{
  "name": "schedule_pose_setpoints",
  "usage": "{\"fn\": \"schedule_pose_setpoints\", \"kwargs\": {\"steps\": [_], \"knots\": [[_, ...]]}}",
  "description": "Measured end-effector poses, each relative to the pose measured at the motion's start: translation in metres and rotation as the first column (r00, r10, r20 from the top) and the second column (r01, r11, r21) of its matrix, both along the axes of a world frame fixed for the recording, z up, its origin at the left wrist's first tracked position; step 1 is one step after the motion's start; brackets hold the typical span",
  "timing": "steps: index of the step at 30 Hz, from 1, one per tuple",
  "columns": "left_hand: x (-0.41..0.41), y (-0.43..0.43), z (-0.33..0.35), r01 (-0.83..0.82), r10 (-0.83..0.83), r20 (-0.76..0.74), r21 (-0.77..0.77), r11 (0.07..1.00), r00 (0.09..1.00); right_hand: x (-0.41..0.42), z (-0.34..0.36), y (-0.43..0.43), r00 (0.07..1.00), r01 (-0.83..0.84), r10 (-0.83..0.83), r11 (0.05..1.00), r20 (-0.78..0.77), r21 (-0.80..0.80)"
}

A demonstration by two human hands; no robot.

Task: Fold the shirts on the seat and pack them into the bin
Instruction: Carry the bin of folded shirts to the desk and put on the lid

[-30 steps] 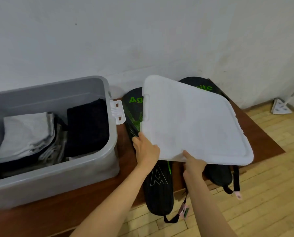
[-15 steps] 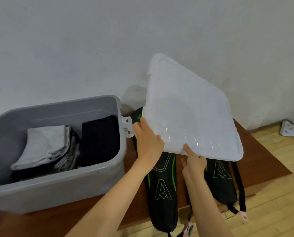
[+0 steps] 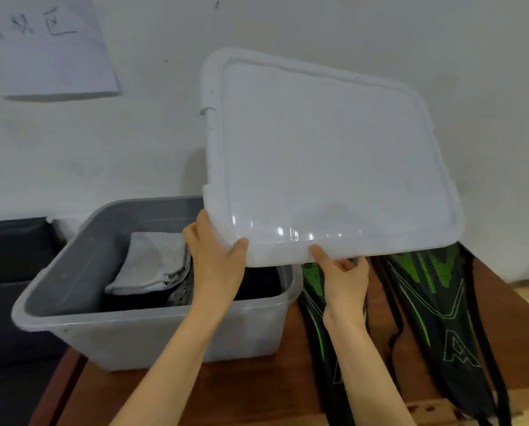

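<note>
As the left hand (image 3: 217,262) and right hand (image 3: 343,278) each pinched only the near edge of the lid (image 3: 324,161) — held tilted above the bin (image 3: 164,333) — we judged it could twist loose or seat askew. The folded shirts (image 3: 152,262) lay inside the bin, the dark ones largely hidden by the left hand.

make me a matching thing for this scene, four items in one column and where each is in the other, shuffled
1 lid
2 grey bin
3 folded light shirt
4 sheet of paper

a inside the grey bin
b stuck on the wall
c gripped by left hand and right hand
d standing on the wooden seat

Pairs: 1-c, 2-d, 3-a, 4-b
</note>
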State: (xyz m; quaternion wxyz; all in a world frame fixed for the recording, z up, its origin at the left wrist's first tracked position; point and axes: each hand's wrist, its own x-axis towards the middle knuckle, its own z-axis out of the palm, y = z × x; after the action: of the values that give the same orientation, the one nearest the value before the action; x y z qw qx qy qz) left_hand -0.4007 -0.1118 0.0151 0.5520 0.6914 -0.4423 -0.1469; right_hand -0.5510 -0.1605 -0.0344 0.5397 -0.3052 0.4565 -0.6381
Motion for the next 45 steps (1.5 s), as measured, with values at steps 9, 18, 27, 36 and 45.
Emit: {"fn": "schedule_pose_setpoints", "kwargs": {"steps": [9, 18, 27, 36, 45], "knots": [[0.153, 0.070, -0.003, -0.022, 0.021, -0.094, -0.002, 1.000, 0.995, 0.131, 0.007, 0.073, 0.984, -0.159, 0.152, 0.985, -0.088, -0.071], [0.280, 0.122, -0.053, 0.007, 0.030, -0.297, 0.122, 0.992, 0.954, 0.238, -0.008, 0.152, 0.981, -0.171, 0.174, 0.984, -0.086, 0.041], [0.320, 0.128, -0.066, 0.053, 0.041, -0.391, 0.226, 0.973, 0.919, 0.267, -0.029, 0.165, 0.959, -0.213, 0.235, 0.966, -0.161, 0.144], [0.336, 0.140, -0.075, 0.080, 0.012, -0.413, 0.204, 0.976, 0.910, 0.249, -0.021, 0.176, 0.714, -0.361, 0.441, 0.897, -0.544, 0.255], [0.336, 0.156, -0.090, -0.020, 0.069, -0.377, 0.133, 0.991, 0.924, 0.246, -0.040, 0.138, 0.105, -0.362, -0.109, 0.921, -0.988, -0.140]]}}
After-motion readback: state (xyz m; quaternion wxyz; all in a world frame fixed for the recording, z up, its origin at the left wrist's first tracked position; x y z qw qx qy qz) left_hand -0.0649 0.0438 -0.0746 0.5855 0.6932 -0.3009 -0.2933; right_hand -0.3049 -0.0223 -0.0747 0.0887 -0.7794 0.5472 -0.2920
